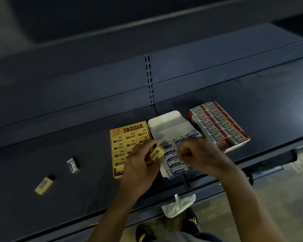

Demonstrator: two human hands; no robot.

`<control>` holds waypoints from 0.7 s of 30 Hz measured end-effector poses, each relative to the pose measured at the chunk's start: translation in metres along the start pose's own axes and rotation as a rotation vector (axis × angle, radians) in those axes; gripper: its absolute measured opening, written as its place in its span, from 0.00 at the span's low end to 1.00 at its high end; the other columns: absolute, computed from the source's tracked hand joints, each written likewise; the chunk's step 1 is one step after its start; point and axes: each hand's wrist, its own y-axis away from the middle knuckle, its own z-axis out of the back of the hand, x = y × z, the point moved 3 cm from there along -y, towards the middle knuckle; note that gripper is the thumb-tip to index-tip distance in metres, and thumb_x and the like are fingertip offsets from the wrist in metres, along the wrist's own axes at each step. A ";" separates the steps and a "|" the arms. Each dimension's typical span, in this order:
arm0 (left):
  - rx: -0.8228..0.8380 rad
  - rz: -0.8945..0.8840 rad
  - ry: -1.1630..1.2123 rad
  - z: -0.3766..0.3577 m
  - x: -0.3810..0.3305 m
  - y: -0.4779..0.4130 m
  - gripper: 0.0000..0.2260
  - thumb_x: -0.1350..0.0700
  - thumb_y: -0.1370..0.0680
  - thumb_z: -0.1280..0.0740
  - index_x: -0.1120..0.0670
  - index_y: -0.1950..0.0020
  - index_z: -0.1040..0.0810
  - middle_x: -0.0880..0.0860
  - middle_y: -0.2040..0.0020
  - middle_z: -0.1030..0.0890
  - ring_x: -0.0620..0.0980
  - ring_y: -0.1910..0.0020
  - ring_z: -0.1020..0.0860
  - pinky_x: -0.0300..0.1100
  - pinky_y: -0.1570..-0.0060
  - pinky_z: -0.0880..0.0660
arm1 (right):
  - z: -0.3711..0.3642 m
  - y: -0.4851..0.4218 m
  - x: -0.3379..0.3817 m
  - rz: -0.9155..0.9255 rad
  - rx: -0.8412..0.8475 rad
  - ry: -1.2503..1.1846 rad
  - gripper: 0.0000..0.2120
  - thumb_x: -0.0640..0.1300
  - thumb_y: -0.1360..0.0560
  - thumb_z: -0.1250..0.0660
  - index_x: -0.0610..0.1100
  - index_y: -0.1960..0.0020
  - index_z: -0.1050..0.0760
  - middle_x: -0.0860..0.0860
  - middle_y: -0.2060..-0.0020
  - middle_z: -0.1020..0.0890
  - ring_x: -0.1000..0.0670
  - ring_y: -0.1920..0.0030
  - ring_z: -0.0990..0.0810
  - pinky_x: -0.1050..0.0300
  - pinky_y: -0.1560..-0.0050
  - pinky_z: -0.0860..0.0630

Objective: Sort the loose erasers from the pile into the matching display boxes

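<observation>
Three display boxes stand side by side on the dark shelf: a yellow 2B box (128,131), a white box (171,124) of blue-labelled erasers with its lid up, and a red-and-white box (219,123). My left hand (140,165) pinches a yellow eraser (157,152) above the gap between the yellow and white boxes. My right hand (201,154) hovers over the white box with curled fingers; whether it holds anything is hidden. Two loose erasers lie to the left: a blue-and-white one (73,165) and a yellow one (44,185).
The shelf (42,154) has a raised back panel with a slotted upright (150,79). Its front edge (208,186) runs diagonally below my hands, with a white tag (179,205) hanging from it. My shoes (192,219) and the floor show beneath.
</observation>
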 end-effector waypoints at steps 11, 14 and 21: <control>-0.162 0.439 0.438 0.026 0.033 0.010 0.05 0.51 0.25 0.32 0.43 0.50 0.20 0.48 0.58 0.17 0.46 0.58 0.18 0.50 0.55 0.19 | -0.055 -0.024 0.054 0.227 -0.149 -0.198 0.13 0.47 0.31 0.27 0.46 0.50 0.24 0.52 0.53 0.21 0.58 0.57 0.23 0.68 0.59 0.27; -0.183 0.478 0.500 0.028 0.035 0.014 0.05 0.51 0.22 0.35 0.49 0.51 0.21 0.49 0.56 0.17 0.47 0.56 0.18 0.51 0.54 0.19 | -0.065 -0.028 0.059 0.234 -0.187 -0.174 0.13 0.46 0.31 0.28 0.45 0.48 0.24 0.51 0.51 0.22 0.55 0.55 0.22 0.66 0.57 0.25; -0.201 0.487 0.517 0.036 0.042 0.026 0.06 0.57 0.21 0.38 0.51 0.53 0.21 0.50 0.54 0.17 0.48 0.53 0.18 0.53 0.49 0.21 | -0.068 -0.037 0.066 0.260 -0.196 -0.153 0.15 0.39 0.31 0.28 0.45 0.44 0.23 0.50 0.47 0.23 0.58 0.53 0.24 0.68 0.53 0.26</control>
